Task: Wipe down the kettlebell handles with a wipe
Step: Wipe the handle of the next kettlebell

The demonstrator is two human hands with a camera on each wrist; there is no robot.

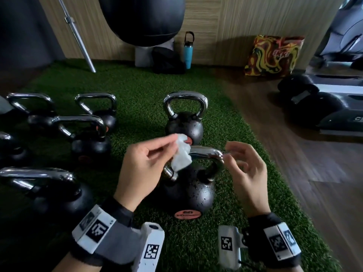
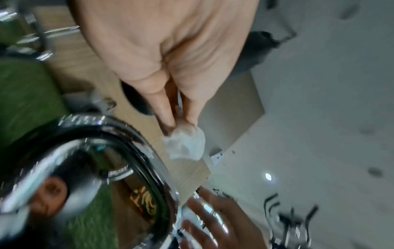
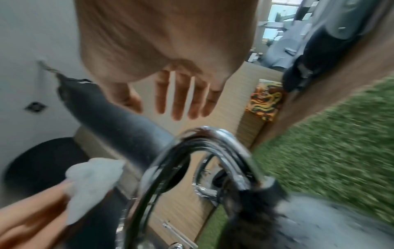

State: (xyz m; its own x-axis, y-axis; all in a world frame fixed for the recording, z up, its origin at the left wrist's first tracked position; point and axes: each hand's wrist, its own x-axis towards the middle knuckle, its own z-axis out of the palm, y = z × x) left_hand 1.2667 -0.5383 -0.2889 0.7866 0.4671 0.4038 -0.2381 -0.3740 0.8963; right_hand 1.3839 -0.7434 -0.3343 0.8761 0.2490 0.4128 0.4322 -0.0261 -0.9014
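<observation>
A black kettlebell point(image 1: 188, 191) with a chrome handle point(image 1: 206, 153) stands on the green turf right in front of me. My left hand point(image 1: 149, 156) pinches a crumpled white wipe point(image 1: 181, 156) between thumb and fingertips, just above the handle's left end. In the left wrist view the wipe point(image 2: 185, 144) hangs from the fingertips beside the chrome handle point(image 2: 136, 148). My right hand point(image 1: 245, 165) hovers at the handle's right end with relaxed, spread fingers and holds nothing. The right wrist view shows its fingers point(image 3: 181, 97) straight above the handle point(image 3: 213, 138) and the wipe point(image 3: 91, 183) at left.
A second kettlebell point(image 1: 184, 118) stands just behind the near one, and several more point(image 1: 86, 132) sit on the turf to the left. A teal bottle point(image 1: 188, 50), a black punching bag point(image 1: 143, 18) and a patterned bag point(image 1: 273, 55) are by the wall. Wooden floor and a treadmill point(image 1: 324, 107) lie right.
</observation>
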